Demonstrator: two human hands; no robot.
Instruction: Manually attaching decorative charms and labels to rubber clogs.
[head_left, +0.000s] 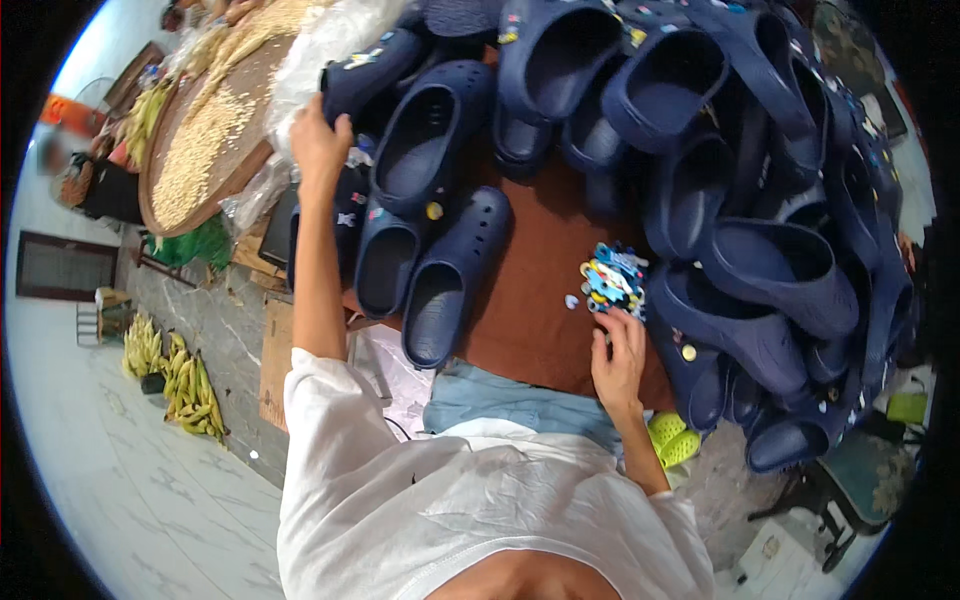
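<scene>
My left hand (322,145) reaches to the far left of the brown table surface (540,270). Its thumb and fingers are around the near end of a navy clog (375,72) with small charms on it. My right hand (620,362) rests at the near side of a heap of small colourful shoe charms (614,278); the fingertips touch the heap's edge, thumb apart. One white charm (571,301) lies loose beside the heap. Between my hands lies a plain navy clog (455,275), with another navy clog (425,135) beyond it.
A large stack of navy clogs (785,265) rises along the right and far side. At the far left stands a round tray (160,190) of pale kernels. Bananas (192,390) lie on the floor at left. Lime-green clogs (674,440) sit below the table's near right edge.
</scene>
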